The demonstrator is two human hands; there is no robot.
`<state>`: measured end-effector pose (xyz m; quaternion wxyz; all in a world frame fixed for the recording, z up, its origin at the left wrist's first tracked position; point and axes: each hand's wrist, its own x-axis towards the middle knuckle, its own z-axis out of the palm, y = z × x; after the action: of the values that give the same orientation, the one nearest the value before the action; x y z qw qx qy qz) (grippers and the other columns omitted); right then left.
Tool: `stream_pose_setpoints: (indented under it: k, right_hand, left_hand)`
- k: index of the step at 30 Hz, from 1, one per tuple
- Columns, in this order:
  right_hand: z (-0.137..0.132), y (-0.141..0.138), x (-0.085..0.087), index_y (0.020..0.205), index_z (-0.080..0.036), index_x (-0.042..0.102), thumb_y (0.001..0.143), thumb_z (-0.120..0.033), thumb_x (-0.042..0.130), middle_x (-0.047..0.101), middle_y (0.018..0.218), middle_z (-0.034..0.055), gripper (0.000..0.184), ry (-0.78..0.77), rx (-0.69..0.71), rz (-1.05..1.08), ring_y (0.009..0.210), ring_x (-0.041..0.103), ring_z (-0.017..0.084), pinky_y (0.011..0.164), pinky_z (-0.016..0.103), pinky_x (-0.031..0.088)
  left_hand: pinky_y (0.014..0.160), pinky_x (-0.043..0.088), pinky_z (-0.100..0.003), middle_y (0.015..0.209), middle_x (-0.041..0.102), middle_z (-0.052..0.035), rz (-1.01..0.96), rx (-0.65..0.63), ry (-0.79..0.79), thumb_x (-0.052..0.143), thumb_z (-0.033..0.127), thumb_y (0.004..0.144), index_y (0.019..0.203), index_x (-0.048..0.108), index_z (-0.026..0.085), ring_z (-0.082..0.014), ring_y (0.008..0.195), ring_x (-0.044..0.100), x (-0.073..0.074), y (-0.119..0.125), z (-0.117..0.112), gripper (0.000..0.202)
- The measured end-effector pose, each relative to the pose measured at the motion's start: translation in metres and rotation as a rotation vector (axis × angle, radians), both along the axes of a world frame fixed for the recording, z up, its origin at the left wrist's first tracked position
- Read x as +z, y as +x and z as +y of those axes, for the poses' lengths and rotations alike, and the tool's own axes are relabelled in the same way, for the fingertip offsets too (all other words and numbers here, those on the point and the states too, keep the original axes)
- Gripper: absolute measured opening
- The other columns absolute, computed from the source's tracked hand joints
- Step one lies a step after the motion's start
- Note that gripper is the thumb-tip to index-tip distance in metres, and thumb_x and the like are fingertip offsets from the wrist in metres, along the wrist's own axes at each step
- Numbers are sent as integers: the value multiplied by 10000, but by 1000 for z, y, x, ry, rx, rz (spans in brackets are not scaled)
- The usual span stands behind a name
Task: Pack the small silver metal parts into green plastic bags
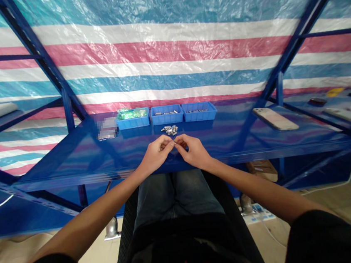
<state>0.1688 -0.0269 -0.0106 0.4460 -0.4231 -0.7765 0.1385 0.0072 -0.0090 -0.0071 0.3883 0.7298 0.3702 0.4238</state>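
My left hand and my right hand meet fingertip to fingertip over the front part of the blue table. Both are closed in a pinch around something small at the fingertips, too tiny to name. Just beyond them lies a little pile of silvery metal parts. Behind the pile stand a blue bin with small metal pieces and, to its right, another blue bin with small metal pieces. Green packets in clear plastic fill the left blue bin.
A pale phone lies on the table at the right. Left of the bins is a blurred-out flat item. Blue metal posts frame both sides, and a striped plastic sheet hangs behind. More items lie on the neighbouring shelf at the far right.
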Motion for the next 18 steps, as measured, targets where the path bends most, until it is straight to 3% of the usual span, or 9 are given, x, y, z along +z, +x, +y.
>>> stream_pose_setpoints:
  k: [5, 9, 12, 14, 16, 18]
  right_hand:
    - [1, 0, 1, 923, -165, 573, 852, -178, 459, 667, 818, 72, 135, 312, -147, -252, 762, 618, 183, 715, 293, 455]
    - [29, 18, 33, 949, -162, 588, 875, -247, 443, 655, 768, 68, 183, 478, -333, -251, 724, 602, 192, 722, 314, 435]
    - [63, 42, 64, 1004, -144, 590, 896, -268, 400, 652, 817, 94, 251, 433, -523, -233, 779, 595, 215, 759, 345, 414]
    - [80, 55, 77, 986, -118, 605, 894, -265, 400, 650, 823, 125, 269, 334, -632, -328, 816, 587, 249, 764, 378, 402]
    - [89, 60, 77, 926, -84, 625, 873, -265, 444, 644, 838, 173, 261, 240, -673, -481, 869, 569, 289, 782, 410, 393]
    - [90, 56, 65, 956, -78, 624, 846, -248, 498, 633, 908, 195, 239, 200, -585, -621, 921, 550, 299, 812, 409, 389]
  left_hand:
    - [687, 467, -250, 749, 588, -5, -21, -68, -32, 505, 398, 835, 887, 550, 160, -127, 712, 575, 1, -1, 0, 247]
    - [655, 461, -247, 763, 604, -15, 22, -51, -42, 502, 395, 831, 926, 558, 159, -126, 688, 579, 2, -1, -2, 260]
    - [627, 447, -234, 779, 623, -17, 95, -49, -11, 509, 384, 824, 904, 572, 160, -119, 669, 570, 3, -2, -3, 246]
    - [613, 436, -229, 768, 631, -12, 152, -51, 27, 505, 371, 824, 880, 587, 161, -115, 652, 558, 3, -2, -3, 232]
    - [605, 431, -228, 753, 634, -9, 190, -54, 62, 494, 360, 829, 864, 599, 161, -115, 641, 551, 4, -2, -3, 228]
    - [603, 431, -228, 742, 632, -8, 207, -65, 78, 485, 347, 833, 858, 605, 159, -116, 635, 549, 5, -2, -3, 224]
